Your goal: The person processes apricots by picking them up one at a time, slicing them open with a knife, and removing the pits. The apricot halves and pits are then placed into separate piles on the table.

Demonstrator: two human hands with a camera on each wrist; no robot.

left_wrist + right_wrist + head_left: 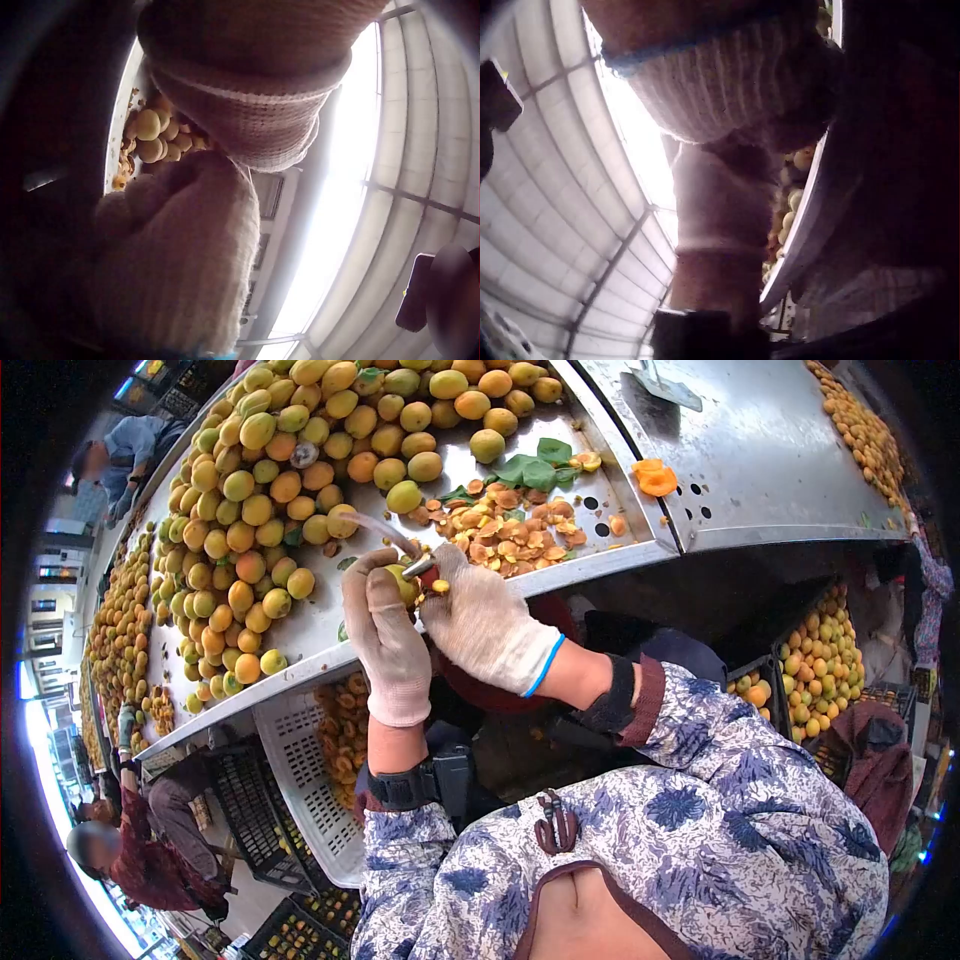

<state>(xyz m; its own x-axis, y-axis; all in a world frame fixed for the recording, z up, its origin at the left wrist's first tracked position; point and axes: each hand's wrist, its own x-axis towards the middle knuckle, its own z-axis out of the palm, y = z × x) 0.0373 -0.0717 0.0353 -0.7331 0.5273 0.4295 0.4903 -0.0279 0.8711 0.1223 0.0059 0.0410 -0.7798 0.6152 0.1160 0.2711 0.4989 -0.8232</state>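
Observation:
Both hands wear pale knit gloves and meet over the metal table's front edge. The left hand [385,628] holds a yellow-green fruit [406,584] in its fingers. Curled round a small metal tool with a red part [424,571], the right hand [482,612] works against that fruit. A bit of orange flesh [440,587] shows beside the tool. In the left wrist view the left glove [247,112] is close to the camera, and the right wrist view shows the right glove [720,82]; the fruit is hidden in both.
Whole fruits [240,540] are heaped across the table [315,657]. Halved pieces or pits [510,530] and green leaves [535,470] lie beyond the hands. Below the edge stand a white basket [300,760] and black crates [255,810]. Other people are at the left and right.

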